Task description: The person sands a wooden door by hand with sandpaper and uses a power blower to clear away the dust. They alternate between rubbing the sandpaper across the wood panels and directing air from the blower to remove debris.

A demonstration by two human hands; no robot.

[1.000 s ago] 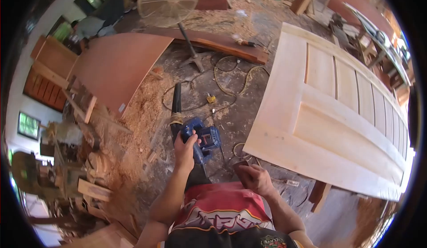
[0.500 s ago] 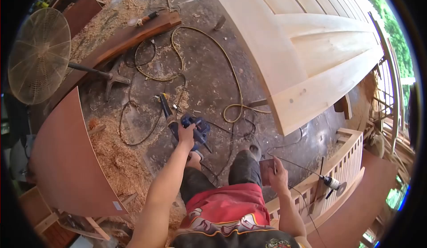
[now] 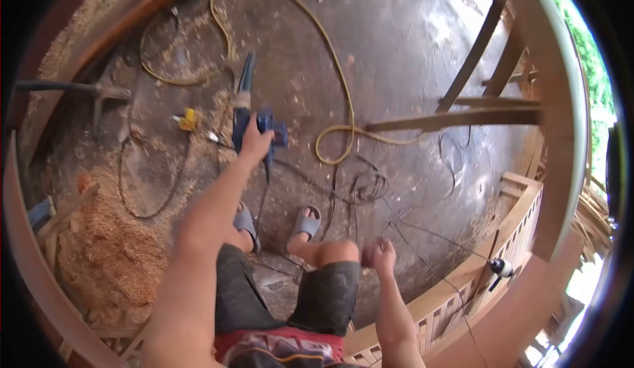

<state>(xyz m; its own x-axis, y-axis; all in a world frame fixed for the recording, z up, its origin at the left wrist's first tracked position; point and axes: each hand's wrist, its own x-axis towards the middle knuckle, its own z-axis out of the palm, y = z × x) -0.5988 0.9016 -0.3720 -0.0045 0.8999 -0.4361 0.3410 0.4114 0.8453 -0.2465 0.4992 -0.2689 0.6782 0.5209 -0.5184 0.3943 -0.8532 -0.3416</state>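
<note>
My left hand is closed round the handle of a blue electric blower. Its long dark nozzle points away from me, over the floor. Low on the right, my right hand grips a flat reddish-brown piece that looks like folded sandpaper; motion blur hides its detail. A yellow plug or connector lies on the floor left of the blower, among wood shavings.
A yellow cable loops across the floor, and dark cords tangle ahead of my feet. A shavings heap lies left. At right, a grinder-like power tool rests on a slatted wooden frame, below a large wooden panel's edge.
My view has tipped down and shifted, so the pale panel shows only by its edge and supports. My sandals are now visible. Both hands keep their holds.
</note>
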